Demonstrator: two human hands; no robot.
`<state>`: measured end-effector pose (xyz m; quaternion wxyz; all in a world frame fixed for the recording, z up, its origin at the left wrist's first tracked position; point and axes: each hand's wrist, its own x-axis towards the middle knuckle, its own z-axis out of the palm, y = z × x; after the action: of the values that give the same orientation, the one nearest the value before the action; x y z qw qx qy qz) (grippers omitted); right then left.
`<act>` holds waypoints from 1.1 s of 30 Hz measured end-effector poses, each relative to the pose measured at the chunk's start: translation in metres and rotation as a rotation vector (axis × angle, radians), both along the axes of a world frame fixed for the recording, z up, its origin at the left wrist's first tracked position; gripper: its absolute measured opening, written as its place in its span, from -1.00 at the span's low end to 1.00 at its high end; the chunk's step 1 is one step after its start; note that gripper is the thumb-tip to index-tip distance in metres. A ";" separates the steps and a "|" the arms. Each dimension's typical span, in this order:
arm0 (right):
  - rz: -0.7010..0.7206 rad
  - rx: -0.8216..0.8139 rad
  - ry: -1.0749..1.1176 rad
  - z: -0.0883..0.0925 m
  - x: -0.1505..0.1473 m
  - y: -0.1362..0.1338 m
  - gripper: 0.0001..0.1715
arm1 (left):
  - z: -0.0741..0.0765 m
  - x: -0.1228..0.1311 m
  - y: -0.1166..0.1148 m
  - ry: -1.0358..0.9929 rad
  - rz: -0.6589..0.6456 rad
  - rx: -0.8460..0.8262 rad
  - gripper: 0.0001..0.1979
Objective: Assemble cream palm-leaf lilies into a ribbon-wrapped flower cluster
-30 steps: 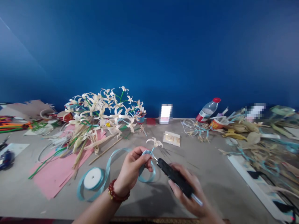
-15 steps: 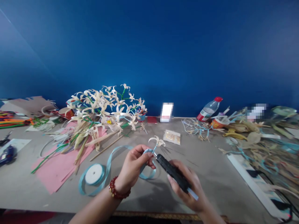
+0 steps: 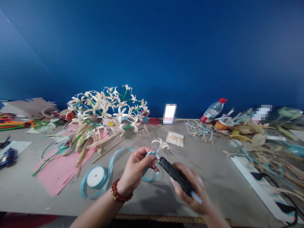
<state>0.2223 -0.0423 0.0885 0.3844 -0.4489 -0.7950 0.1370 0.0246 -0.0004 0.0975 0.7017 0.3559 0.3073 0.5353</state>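
My left hand (image 3: 135,169), a red bead bracelet on its wrist, pinches the stem of a small cream flower (image 3: 161,144) together with the end of a light blue ribbon (image 3: 114,160). The ribbon trails back to a white spool (image 3: 96,176) lying on the grey table (image 3: 152,199). My right hand (image 3: 192,190) grips a black glue gun (image 3: 175,175). Its nozzle touches the flower stem right at my left fingertips.
A big bunch of cream flowers (image 3: 106,107) lies on pink paper (image 3: 59,171) at back left. A plastic bottle (image 3: 212,110) stands at the back. Dried husks and blue strips (image 3: 258,142) crowd the right. A second glue gun (image 3: 7,156) lies at far left.
Both hands have kept their grips and their place. The view has shifted slightly, little else differs.
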 end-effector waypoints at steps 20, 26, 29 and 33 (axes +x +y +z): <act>-0.010 0.045 -0.004 0.000 -0.001 0.002 -0.86 | -0.001 0.000 0.001 -0.006 0.002 -0.011 -0.88; -0.017 0.021 0.017 0.001 -0.001 0.002 -0.88 | 0.000 0.000 0.001 0.000 0.007 -0.011 -0.88; -0.017 0.029 0.001 0.000 -0.001 0.003 -0.86 | -0.001 0.000 0.001 -0.004 0.003 -0.009 -0.89; -0.003 0.056 -0.021 0.002 -0.002 0.003 -0.85 | -0.001 -0.001 0.001 -0.006 -0.001 -0.012 -0.90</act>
<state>0.2207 -0.0393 0.0902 0.3885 -0.4405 -0.8019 0.1094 0.0240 0.0008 0.0965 0.7052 0.3501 0.3083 0.5340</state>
